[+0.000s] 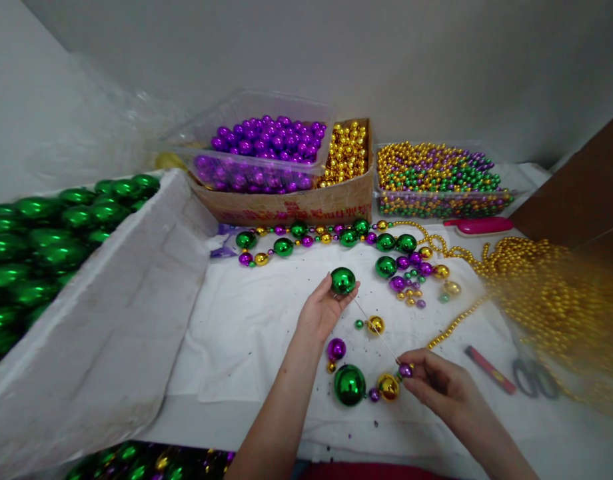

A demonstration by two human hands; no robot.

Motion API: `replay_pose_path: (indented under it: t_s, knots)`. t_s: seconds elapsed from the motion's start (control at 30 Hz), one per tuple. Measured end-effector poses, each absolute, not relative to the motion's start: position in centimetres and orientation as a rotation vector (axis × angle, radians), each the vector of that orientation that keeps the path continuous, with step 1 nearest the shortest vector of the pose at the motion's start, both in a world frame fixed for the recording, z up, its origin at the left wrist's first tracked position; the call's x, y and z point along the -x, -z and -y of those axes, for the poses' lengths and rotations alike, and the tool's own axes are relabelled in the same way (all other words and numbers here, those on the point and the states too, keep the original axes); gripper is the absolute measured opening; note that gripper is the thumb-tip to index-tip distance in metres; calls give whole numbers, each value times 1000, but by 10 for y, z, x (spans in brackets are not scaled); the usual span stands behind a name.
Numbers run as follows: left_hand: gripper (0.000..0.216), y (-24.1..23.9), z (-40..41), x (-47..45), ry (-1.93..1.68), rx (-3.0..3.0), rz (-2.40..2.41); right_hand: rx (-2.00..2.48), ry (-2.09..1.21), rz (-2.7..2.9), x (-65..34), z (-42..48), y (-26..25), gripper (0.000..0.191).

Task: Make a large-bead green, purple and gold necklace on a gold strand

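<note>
My left hand [322, 308] holds a large shiny green bead [343, 281] between thumb and fingers above the white cloth. From that bead a thin pale string [381, 339] runs down to my right hand [436, 387], whose thumb and fingers pinch a small purple bead [405, 371]. Close by the right fingertips, a gold bead [388, 387], a little purple bead [374, 395] and a big green bead [350, 385] sit in a curved row. A purple bead [336, 349] continues that curve. Between the hands lies another gold bead [375, 325] beside a tiny green bead [359, 325].
At the back are a clear tub of purple beads [269, 143], a cardboard box [286, 208] and a tub of mixed beads [439, 177]. A white foam box [151, 300] stands left. Gold bead strands [546, 300], a box cutter [490, 369] and scissors [534, 380] lie right.
</note>
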State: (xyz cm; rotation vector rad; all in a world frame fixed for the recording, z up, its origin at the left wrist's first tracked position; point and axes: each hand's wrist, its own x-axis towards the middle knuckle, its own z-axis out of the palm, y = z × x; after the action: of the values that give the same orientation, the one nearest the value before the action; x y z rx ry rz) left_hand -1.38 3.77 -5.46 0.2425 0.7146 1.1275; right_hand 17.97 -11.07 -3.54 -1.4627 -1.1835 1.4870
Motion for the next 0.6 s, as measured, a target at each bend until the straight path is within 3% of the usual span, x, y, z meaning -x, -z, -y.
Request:
replay_pose_path:
  t_s: [0.2,0.6]
  knots:
    - [17,55,-33,10,-1139,-325,-657,1460,-1439,1163,-176,109,41,22]
    - [54,49,-6,1,-1083,-546,-513,1567,-1292,963,-174,109,66,34]
